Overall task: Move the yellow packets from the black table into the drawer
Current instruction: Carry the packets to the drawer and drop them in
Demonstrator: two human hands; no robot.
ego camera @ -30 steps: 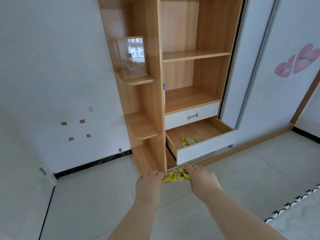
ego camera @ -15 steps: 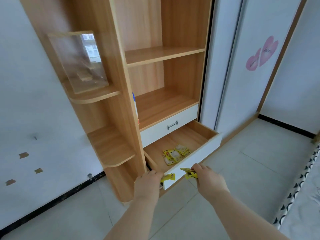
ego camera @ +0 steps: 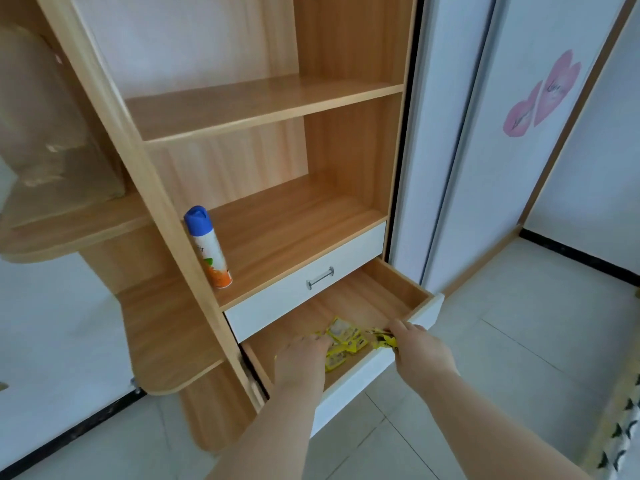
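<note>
Both hands are down in the open lower drawer of a wooden wardrobe unit. The drawer is pulled well out, with a wood-grain bottom and a white front panel. A loose bunch of yellow packets lies on the drawer bottom near the front edge, right between the two hands.

The left hand is knuckles-up over the left side of the pile, fingers curled down toward the packets. Honestly can't tell if it's pinching one or just resting on them — the fingertips are hidden under the hand. The right hand sits at the drawer's front rim, and its fingers are closed on a couple of yellow packets that stick out to the left, just above the rest of the pile.

Directly above the open drawer is a second drawer — white front, small metal handle, closed. On the shelf above that, a spray can with a blue cap and an orange band near its base stands upright against the left upright of the unit. There's a clear plastic box on the rounded side shelf at far left, pretty blurry. To the right, a white sliding door carries two pink heart stickers. The floor is pale tile.
</note>
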